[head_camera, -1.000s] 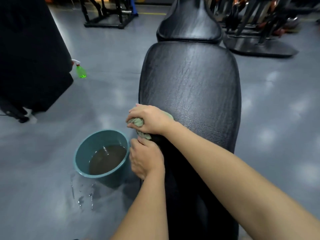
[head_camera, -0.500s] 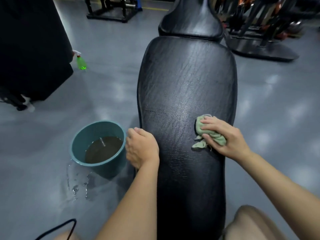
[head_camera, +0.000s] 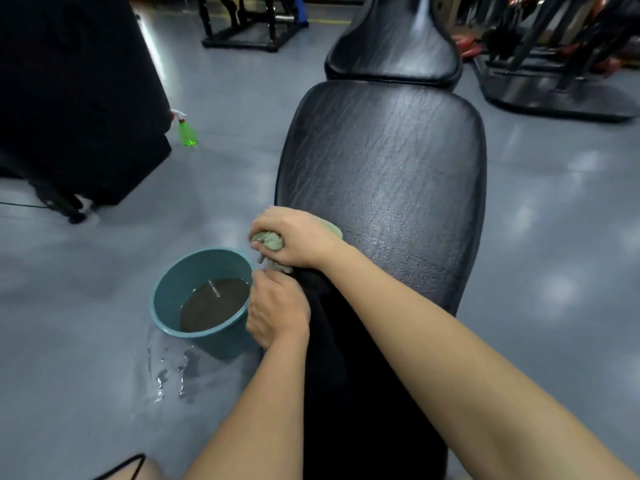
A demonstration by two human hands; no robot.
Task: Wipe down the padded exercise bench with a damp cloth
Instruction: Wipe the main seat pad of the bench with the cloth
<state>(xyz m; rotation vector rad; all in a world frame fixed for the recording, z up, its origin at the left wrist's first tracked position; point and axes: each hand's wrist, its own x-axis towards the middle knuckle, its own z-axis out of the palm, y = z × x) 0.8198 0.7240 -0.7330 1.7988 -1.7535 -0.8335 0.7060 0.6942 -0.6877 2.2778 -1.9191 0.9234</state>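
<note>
Green bunched cloth [head_camera: 272,241], gripped by the right hand [head_camera: 298,237], should spread flatter on the black padded surface [head_camera: 381,161]; whether the left hand [head_camera: 277,306] holds anything is unclear.

You're in a gym: black padded bench [head_camera: 381,168] ahead of you, steel machine frames [head_camera: 249,29] and racks [head_camera: 554,64] at the back, glossy grey floor [head_camera: 104,306] throughout.

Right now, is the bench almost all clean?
Partly. A wet sheen shows on the black padded bench beside the right hand, so that strip looks wiped. That hand grips the crumpled green cloth at the left edge. The far half and the smaller black pad beyond look dry, still to do.
</note>
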